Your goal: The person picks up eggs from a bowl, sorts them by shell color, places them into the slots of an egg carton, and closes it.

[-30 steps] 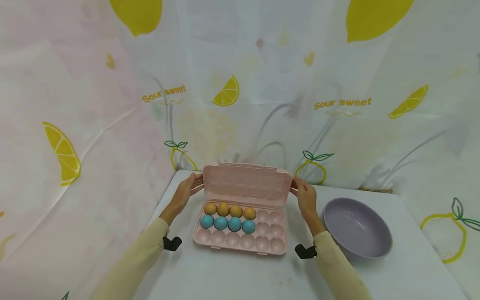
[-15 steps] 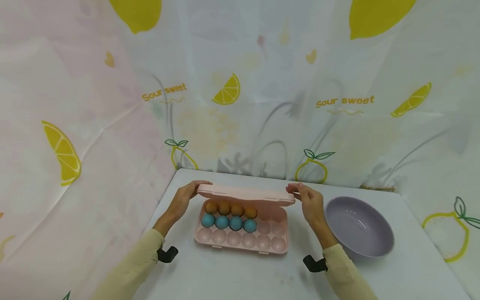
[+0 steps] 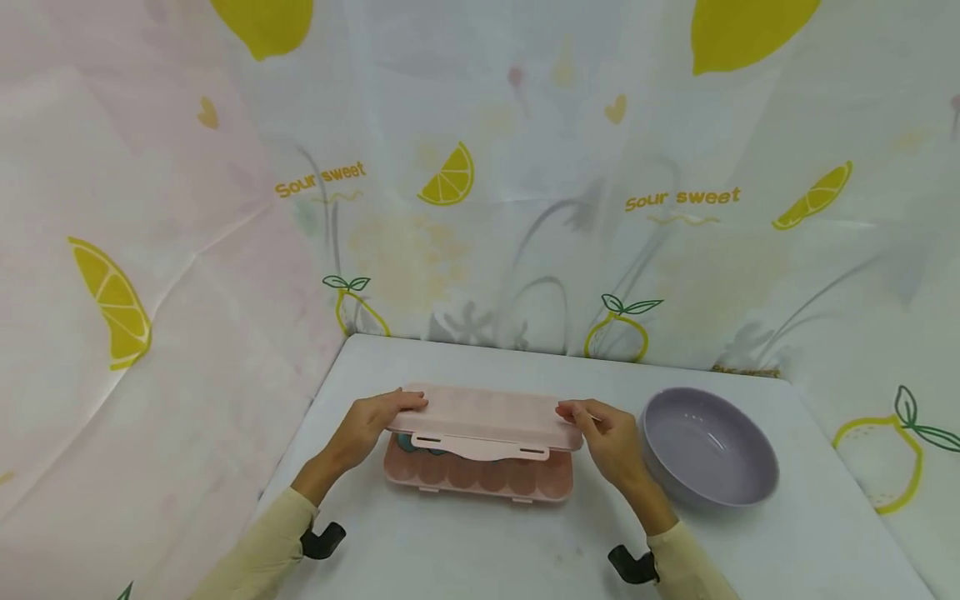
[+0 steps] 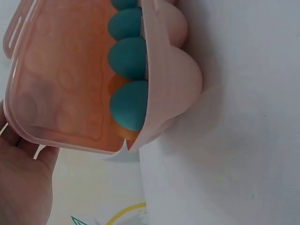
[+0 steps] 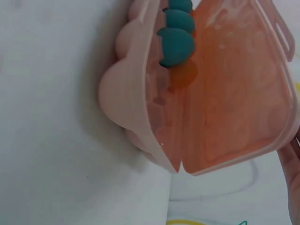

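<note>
A pink plastic egg box stands on the white table, its lid point(image 3: 487, 410) tilted partway down over the base point(image 3: 480, 482). At the lid's left end, my left hand point(image 3: 366, 427) lays its fingers along the top. My right hand point(image 3: 617, 446) touches the opposite end with bent fingers. Both wrist views show the fingers on the outside of the lid, none inside it. Several blue eggs point(image 4: 129, 105) sit in the base, with an orange egg point(image 4: 117, 86) showing behind them. From the head, the lid hides most of the eggs; the front row of cups has none.
A purple-grey bowl point(image 3: 708, 446) stands on the table point(image 3: 450, 558) just right of my right forearm. Behind the table hangs a lemon-print cloth point(image 3: 525, 250), which also covers both sides. Each wrist carries a black camera mount point(image 3: 323, 541).
The lid has swung from upright, forward and down over the eggs. Both hands have moved with it, toward me, from the lid's side edges onto its top. The bowl stays put.
</note>
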